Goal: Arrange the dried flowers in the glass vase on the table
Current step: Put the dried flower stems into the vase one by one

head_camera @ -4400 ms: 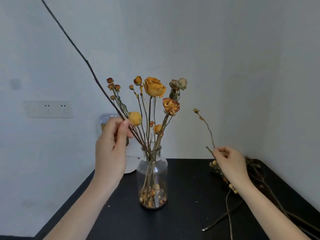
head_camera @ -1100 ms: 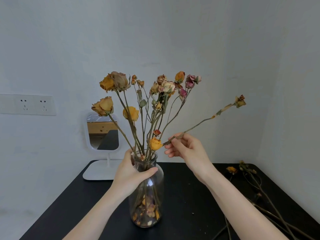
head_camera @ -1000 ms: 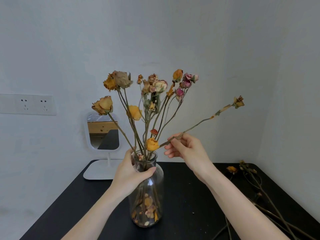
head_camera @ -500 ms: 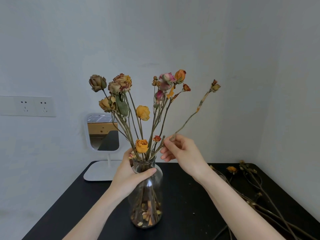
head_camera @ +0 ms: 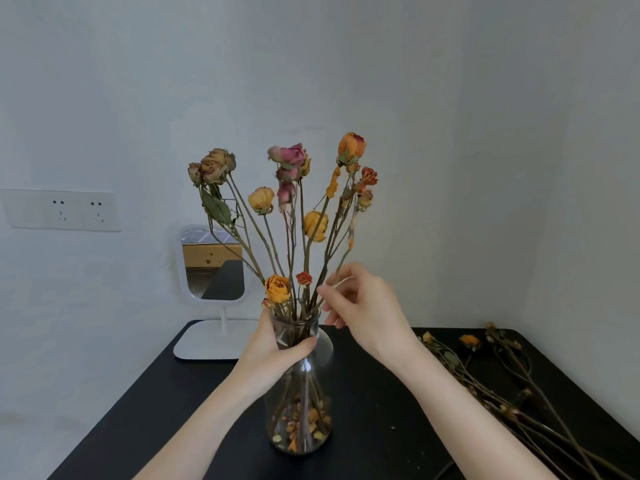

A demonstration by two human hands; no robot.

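Observation:
A clear glass vase [head_camera: 304,403] stands on the black table [head_camera: 374,410], with loose petals at its bottom. Several dried flowers [head_camera: 294,202] in yellow, orange and pink rise from its mouth. My left hand [head_camera: 273,355] grips the vase's neck from the left. Just right of the mouth, my right hand [head_camera: 363,306] pinches a thin stem [head_camera: 341,265] that runs down into the vase and up among the others to a small bud. More dried stems [head_camera: 502,386] lie on the table at the right.
A small white mirror [head_camera: 213,268] on a flat base stands at the table's back left corner, against the wall. A white socket panel [head_camera: 62,209] is on the left wall. Walls close the table in behind and on the right.
The stem in my right hand swung from leaning far right to nearly upright and slid into the vase. The bunch shifted and turned. My left hand stayed on the neck.

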